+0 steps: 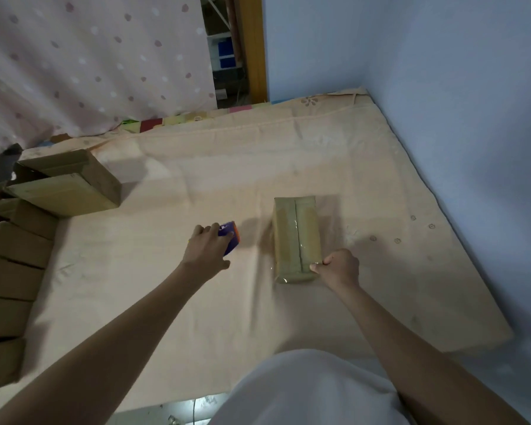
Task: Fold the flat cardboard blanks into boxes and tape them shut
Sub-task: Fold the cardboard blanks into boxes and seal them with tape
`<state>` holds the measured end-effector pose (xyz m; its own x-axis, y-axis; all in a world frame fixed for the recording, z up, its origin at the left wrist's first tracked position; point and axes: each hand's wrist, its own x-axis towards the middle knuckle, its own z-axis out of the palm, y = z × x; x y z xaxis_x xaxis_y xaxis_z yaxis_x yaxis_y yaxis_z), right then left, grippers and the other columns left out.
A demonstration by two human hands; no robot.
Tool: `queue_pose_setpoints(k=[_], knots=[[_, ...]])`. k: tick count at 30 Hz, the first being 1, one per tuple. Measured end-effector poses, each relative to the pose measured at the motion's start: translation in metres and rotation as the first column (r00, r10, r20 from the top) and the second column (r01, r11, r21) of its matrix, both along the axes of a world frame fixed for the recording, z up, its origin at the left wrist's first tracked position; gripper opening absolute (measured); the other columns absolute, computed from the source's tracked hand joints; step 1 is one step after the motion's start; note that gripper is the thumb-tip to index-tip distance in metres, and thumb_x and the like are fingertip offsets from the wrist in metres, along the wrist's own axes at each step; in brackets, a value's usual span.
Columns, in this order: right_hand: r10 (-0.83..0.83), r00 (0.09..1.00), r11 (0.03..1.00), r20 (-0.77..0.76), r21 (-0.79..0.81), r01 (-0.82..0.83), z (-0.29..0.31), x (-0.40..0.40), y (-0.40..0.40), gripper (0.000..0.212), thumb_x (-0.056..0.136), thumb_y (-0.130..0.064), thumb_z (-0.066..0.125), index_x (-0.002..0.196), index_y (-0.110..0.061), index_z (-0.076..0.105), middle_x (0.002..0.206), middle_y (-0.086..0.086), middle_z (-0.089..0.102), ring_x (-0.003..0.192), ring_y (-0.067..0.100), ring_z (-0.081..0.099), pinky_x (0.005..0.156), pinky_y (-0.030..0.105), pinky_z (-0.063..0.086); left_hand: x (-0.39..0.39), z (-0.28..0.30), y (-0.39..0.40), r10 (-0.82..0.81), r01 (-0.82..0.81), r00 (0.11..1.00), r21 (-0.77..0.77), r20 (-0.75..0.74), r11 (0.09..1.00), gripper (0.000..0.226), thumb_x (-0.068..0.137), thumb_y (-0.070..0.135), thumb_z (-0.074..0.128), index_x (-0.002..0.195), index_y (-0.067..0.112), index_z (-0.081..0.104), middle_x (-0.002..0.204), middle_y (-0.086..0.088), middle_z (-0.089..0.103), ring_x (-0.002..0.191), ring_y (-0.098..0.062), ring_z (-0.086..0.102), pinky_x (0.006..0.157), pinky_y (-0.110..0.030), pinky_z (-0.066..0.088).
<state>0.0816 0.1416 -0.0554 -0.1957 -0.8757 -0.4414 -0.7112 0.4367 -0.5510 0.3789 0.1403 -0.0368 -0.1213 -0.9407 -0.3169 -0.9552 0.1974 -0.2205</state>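
The peach mattress (pixel 288 154) fills most of the view, with the stack of folded boxes (pixel 28 240) along its left edge. The taped box (pixel 298 237) sits mid-mattress, long axis running away from the person. The right hand (pixel 339 266) grips its near right corner. Left of the box, the left hand (pixel 207 245) holds what looks like a tape dispenser (pixel 230 236), a bit blurry.

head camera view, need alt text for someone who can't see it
A person's right hand grips the near corner of a taped cardboard box lying on a peach bedsheet, while the left hand holds a purple and orange tape dispenser beside it. More cardboard boxes are stacked along the left edge.
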Motion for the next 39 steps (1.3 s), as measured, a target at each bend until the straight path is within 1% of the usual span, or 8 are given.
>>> queue_pose_setpoints(k=[6,10,12,15,17,33,35,39], knots=[[-0.037,0.998,0.999,0.043,0.005,0.037,-0.005,0.005,-0.001,0.03,0.074,-0.02,0.087,0.064,-0.001,0.065,0.065,0.021,0.063,0.061,0.024,0.051,0.056,0.029,0.032,-0.025,-0.061,0.05,0.159,-0.15,0.979,0.075,-0.125,0.986,0.061,0.083,0.004,0.057,0.142,0.008,0.043,0.125,-0.016,0.057,0.114,-0.033,0.056,0.098,-0.037,0.039],[-0.024,0.999,1.0,0.044,-0.006,0.025,-0.006,0.006,-0.001,0.034,0.074,-0.019,0.086,0.061,-0.007,0.056,0.06,0.01,0.051,0.058,0.025,0.047,0.053,0.03,0.03,-0.052,-0.07,0.066,0.368,-0.385,0.852,0.03,-0.372,0.922,0.032,0.081,0.001,0.054,0.108,0.014,0.066,0.1,-0.014,0.059,0.099,-0.038,0.056,0.084,-0.038,0.042],[-0.017,0.999,1.0,0.03,-0.006,0.017,-0.007,0.007,-0.002,0.036,0.074,-0.019,0.086,0.06,-0.008,0.055,0.059,0.009,0.05,0.058,0.025,0.047,0.054,0.03,0.03,-0.069,-0.062,0.063,0.501,-0.585,0.534,0.13,-0.681,0.8,0.022,0.089,0.001,0.053,0.102,0.009,0.069,0.092,-0.009,0.061,0.087,-0.03,0.056,0.074,-0.033,0.041],[0.001,1.0,1.0,0.012,-0.001,-0.001,-0.007,0.007,-0.002,0.04,0.074,-0.02,0.085,0.057,-0.009,0.051,0.057,0.009,0.047,0.056,0.026,0.044,0.051,0.03,0.028,-0.094,-0.037,0.058,0.632,-0.477,-0.317,0.695,-0.707,0.538,0.018,0.099,0.012,0.056,0.112,0.004,0.066,0.101,-0.01,0.068,0.085,-0.021,0.063,0.086,-0.036,0.051],[0.0,1.0,1.0,0.011,0.009,0.0,-0.006,0.006,-0.002,0.04,0.075,-0.02,0.085,0.057,-0.009,0.051,0.057,0.009,0.047,0.056,0.025,0.044,0.05,0.029,0.028,-0.102,-0.033,0.057,0.63,-0.374,-0.494,0.801,-0.599,0.467,0.012,0.098,0.018,0.062,0.102,0.008,0.067,0.094,-0.009,0.069,0.085,-0.021,0.065,0.092,-0.04,0.052],[0.042,0.999,0.999,0.012,-0.006,-0.042,0.002,0.009,0.003,0.061,0.076,-0.017,0.084,0.048,-0.017,0.03,0.045,-0.002,0.028,0.045,0.015,0.027,0.045,0.029,0.022,-0.128,-0.054,0.053,0.415,-0.435,-0.795,0.892,-0.443,0.118,0.01,0.079,-0.002,0.078,0.081,0.003,0.07,0.075,-0.008,0.062,0.066,-0.019,0.052,0.071,-0.031,0.047],[0.055,0.998,0.998,0.012,-0.017,-0.055,0.002,0.009,0.004,0.061,0.076,-0.017,0.084,0.047,-0.017,0.03,0.044,-0.002,0.028,0.043,0.015,0.027,0.045,0.029,0.022,-0.129,-0.055,0.053,0.413,-0.543,-0.713,0.819,-0.567,0.186,0.015,0.081,0.002,0.078,0.095,0.006,0.074,0.08,-0.008,0.068,0.071,-0.018,0.058,0.071,-0.028,0.048],[0.059,0.998,0.998,0.021,-0.035,-0.058,0.002,0.007,0.002,0.063,0.076,-0.018,0.084,0.045,-0.017,0.029,0.043,-0.002,0.026,0.043,0.016,0.026,0.044,0.028,0.021,-0.137,-0.044,0.049,0.473,-0.78,-0.297,0.497,-0.829,0.381,0.01,0.088,0.009,0.071,0.093,0.007,0.079,0.082,-0.01,0.075,0.075,-0.021,0.067,0.064,-0.022,0.045]])
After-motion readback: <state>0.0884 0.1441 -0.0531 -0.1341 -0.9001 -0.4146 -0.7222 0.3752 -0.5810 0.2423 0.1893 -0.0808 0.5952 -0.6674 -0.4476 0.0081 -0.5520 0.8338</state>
